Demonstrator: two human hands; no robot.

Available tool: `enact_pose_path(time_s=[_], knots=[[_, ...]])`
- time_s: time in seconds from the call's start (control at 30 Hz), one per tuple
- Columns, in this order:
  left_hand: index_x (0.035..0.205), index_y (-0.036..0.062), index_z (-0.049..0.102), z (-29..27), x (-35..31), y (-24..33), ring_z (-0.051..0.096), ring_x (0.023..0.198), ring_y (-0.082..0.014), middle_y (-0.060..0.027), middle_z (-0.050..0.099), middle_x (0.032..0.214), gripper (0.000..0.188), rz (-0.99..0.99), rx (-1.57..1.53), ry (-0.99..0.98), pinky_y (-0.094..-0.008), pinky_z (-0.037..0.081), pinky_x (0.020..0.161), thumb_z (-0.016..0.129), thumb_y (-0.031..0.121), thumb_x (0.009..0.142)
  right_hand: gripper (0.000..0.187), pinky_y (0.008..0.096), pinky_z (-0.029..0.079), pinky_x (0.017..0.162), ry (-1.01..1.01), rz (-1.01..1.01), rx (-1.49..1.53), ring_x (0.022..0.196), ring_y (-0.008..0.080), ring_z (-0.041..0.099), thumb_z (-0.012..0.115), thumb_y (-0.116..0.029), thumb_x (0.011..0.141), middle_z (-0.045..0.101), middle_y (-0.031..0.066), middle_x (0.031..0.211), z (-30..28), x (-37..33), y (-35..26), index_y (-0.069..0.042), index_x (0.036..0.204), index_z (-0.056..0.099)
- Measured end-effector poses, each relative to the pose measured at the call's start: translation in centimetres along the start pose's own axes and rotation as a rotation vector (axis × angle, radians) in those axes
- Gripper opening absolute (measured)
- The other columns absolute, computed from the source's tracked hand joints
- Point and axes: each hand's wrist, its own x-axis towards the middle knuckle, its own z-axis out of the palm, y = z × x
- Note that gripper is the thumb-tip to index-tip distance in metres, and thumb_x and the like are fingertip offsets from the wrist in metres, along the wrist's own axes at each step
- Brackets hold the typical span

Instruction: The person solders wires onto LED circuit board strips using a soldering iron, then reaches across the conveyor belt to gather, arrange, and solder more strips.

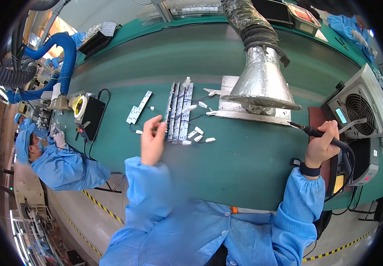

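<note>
The right hand (322,146) closes its thumb and fingers around the handle of a black soldering iron (312,131), whose tip points left, close to the right front corner of a pale metal plate (240,114). The left hand (152,145) holds its fingers loosely bent, with a narrow gap between index finger and thumb and no object visible between them. Its fingertips are just beside the left edge of a row of long board strips (180,113) — whether they touch, I cannot tell.

The strips lie side by side on a green mat (227,166), to the left of the plate. Small white connectors (198,138) lie near their lower right, some on dark leads. A stepped board piece (138,108) lies apart, on the left of the row.

Above the plate hangs a silvery funnel hood (262,80) on a wrapped duct (251,24). A dark band (310,170) circles the right wrist. Farther right stand a fan unit (357,111) and, below it, a box with a red display (365,170). Away to the left — past a black box (92,119) — sits a co-worker in blue (63,164).
</note>
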Motion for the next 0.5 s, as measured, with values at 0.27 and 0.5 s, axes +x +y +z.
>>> enact_pose_path(time_s=[0.27,0.5], knots=[[0.128,0.0001,0.053,-0.2,0.0,1.1,0.049,0.119,-0.0286,-0.0142,0.053,0.129,0.040,0.287,0.272,-0.209,-0.0365,0.038,0.102,0.058,0.006,0.089,0.039,0.0251,0.034,0.059,-0.005,-0.015,-0.003,0.061,0.0098,0.042,0.048,-0.014,0.098,0.046,0.0035,0.062,0.0,0.1,-0.1,0.001,0.062,0.046],[0.141,0.0049,0.041,-2.2,-1.3,4.3,0.035,0.136,-0.0349,-0.0196,0.031,0.149,0.070,0.385,0.371,-0.421,-0.0421,0.032,0.110,0.067,0.005,0.077,0.039,0.0244,0.034,0.059,-0.008,0.012,0.011,0.061,0.0096,0.043,0.048,-0.015,0.098,0.046,0.0036,0.063,0.2,-0.1,-0.2,0.001,0.062,0.047]])
